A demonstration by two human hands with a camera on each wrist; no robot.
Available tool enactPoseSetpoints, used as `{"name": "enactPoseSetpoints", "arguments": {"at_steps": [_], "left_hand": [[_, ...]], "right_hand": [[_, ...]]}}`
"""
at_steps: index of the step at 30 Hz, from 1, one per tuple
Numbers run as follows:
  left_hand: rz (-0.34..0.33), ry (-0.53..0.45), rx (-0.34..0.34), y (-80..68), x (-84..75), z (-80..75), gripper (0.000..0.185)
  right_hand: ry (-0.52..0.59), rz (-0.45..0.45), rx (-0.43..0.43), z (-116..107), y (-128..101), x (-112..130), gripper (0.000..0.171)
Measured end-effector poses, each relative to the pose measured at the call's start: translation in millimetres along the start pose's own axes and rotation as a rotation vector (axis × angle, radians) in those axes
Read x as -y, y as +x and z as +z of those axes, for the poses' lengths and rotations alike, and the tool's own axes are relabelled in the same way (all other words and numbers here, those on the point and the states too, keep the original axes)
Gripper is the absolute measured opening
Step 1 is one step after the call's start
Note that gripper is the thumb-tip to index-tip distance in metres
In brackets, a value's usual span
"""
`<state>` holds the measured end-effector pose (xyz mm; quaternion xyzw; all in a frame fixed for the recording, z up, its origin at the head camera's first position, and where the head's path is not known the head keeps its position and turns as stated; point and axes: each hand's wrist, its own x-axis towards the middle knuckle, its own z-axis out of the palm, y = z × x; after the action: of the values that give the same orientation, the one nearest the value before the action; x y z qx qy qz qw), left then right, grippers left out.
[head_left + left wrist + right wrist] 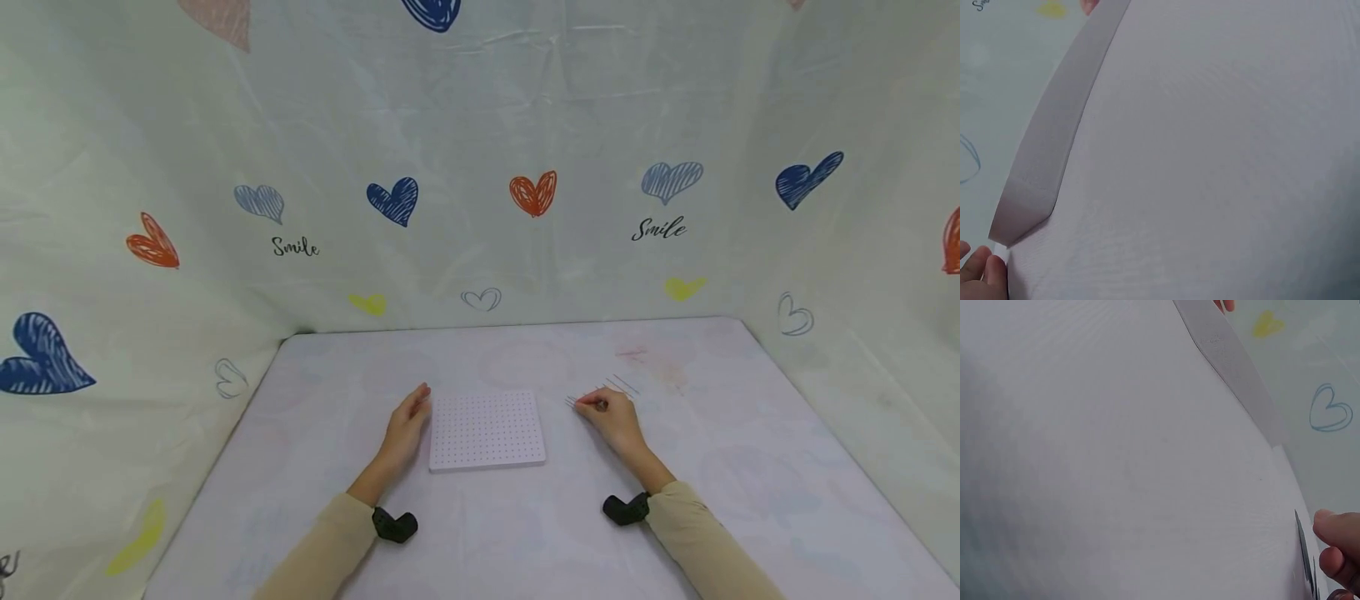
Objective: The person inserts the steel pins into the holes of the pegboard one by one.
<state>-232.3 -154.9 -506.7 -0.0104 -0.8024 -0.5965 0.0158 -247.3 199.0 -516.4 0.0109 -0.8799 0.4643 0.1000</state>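
Observation:
A white board with a grid of small holes [487,429] lies flat on the table. My left hand [406,427] is at its left edge, fingers extended alongside; in the left wrist view the fingertips [994,275] show right at the board's corner. Right of the board, several thin, dark metal pins [621,384] lie in a loose row. Over the near end of that row my right hand [611,421] has thumb and forefinger drawn close together. In the right wrist view its fingertips [1329,561] are beside the pins [1305,550]; I cannot tell whether they pinch one.
The table [480,533] wears a pale cloth with faint prints. Behind it and at both sides hangs a white curtain [465,108] with coloured hearts and "Smile" lettering. Dark wrist cameras [395,526] sit at both sleeve cuffs.

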Motion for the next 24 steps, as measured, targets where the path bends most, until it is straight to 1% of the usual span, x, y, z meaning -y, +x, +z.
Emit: {"name": "enactPoseSetpoints", "arguments": {"at_steps": [2,6,11,15,20,24], "left_hand": [[0.005,-0.002,-0.002,-0.3,1.2,3.2,0.047],[0.038,0.015,-0.009,0.2,4.5,8.2,0.047],[0.079,0.077,-0.024,0.3,6.6,11.0,0.045],[0.112,0.134,-0.019,-0.5,6.5,12.2,0.044],[0.124,0.184,-0.009,-2.4,5.7,13.3,0.044],[0.104,0.197,-0.007,-4.6,5.8,13.6,0.044]], "right_hand": [[-0.01,-0.008,0.002,0,0,-1,0.009],[-0.023,-0.015,0.001,1,-1,-1,0.01],[-0.042,-0.001,0.003,2,-2,-2,0.009],[-0.039,-0.008,-0.007,2,-3,-1,0.008],[-0.049,-0.011,-0.014,3,-4,-2,0.007],[-0.065,-0.011,-0.013,5,-5,-2,0.007]]}}
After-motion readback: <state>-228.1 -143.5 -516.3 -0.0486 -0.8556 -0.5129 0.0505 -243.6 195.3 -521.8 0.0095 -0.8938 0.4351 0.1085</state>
